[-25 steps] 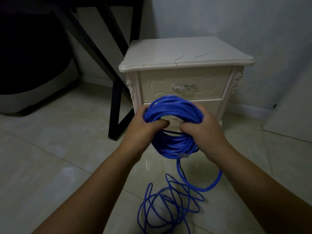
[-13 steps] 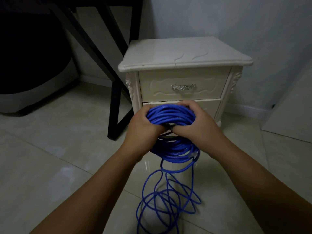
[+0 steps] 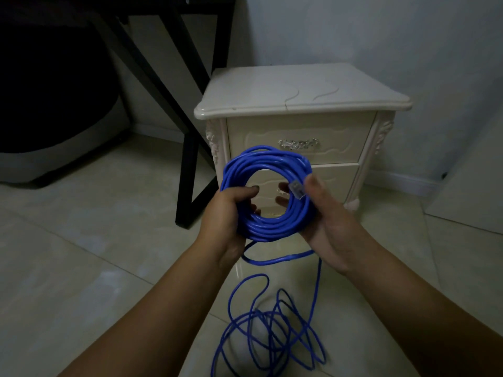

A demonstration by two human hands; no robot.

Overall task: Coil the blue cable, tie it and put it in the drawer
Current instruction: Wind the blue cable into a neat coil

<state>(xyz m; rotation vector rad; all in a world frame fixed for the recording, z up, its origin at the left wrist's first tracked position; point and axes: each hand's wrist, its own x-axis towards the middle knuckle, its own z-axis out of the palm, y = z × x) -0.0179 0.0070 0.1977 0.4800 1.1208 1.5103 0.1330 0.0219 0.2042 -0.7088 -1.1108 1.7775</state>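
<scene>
I hold a round coil of blue cable (image 3: 268,170) upright in front of me. My left hand (image 3: 227,216) grips its left side, thumb through the hole. My right hand (image 3: 328,221) cups its right side, and a clear plug (image 3: 297,189) lies on the coil by my thumb. A loose length of the same cable hangs down to a tangle of loops (image 3: 269,330) on the floor. Behind the coil stands a cream nightstand (image 3: 299,91); its top drawer (image 3: 340,137) with a metal handle (image 3: 298,144) is closed, and the lower drawer is partly hidden by the coil.
Black table legs (image 3: 187,164) stand just left of the nightstand. A dark seat with a grey base (image 3: 54,137) fills the far left. A white panel (image 3: 473,191) leans at the right. The floor (image 3: 81,254) is glossy tile.
Both hands have slid from the top of the coil to its sides, opening the ring up toward me. The plug end now shows at my right thumb. The loose floor loops have shifted.
</scene>
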